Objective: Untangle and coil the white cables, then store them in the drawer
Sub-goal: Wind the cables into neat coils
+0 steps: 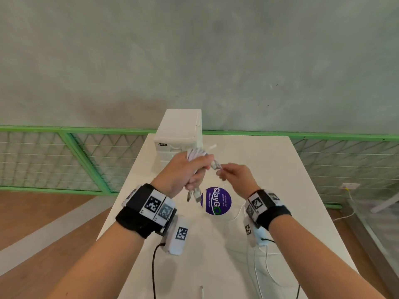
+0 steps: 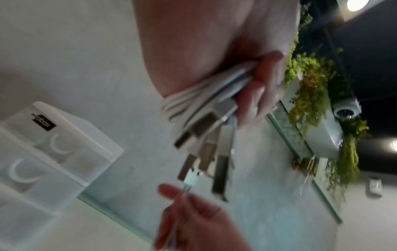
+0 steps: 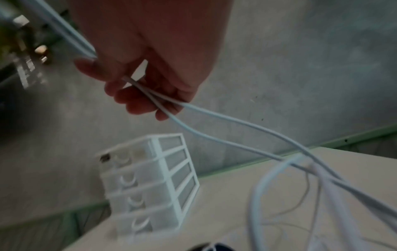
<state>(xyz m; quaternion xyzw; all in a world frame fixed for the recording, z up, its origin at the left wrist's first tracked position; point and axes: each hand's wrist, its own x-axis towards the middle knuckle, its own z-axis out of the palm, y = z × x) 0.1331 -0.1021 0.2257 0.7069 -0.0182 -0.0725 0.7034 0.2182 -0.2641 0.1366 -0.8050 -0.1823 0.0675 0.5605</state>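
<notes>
My left hand (image 1: 187, 171) grips a bundle of coiled white cables (image 1: 197, 153) raised above the white table (image 1: 269, 169). Several USB plugs (image 1: 194, 194) hang below the fist, blurred in the left wrist view as plugs (image 2: 206, 141) under the coil (image 2: 193, 100). My right hand (image 1: 232, 172) pinches two thin white cable strands (image 3: 214, 122) just right of the bundle; they trail down onto the table. The white drawer unit (image 1: 179, 134) stands at the table's far edge behind my hands, its drawers (image 3: 150, 186) all shut.
A round purple sticker (image 1: 217, 200) lies on the table under my hands. Loose white cable (image 1: 262, 268) runs over the near right part of the table. A small plug end (image 1: 201, 291) lies near the front. A green mesh railing (image 1: 64, 156) and grey wall stand beyond.
</notes>
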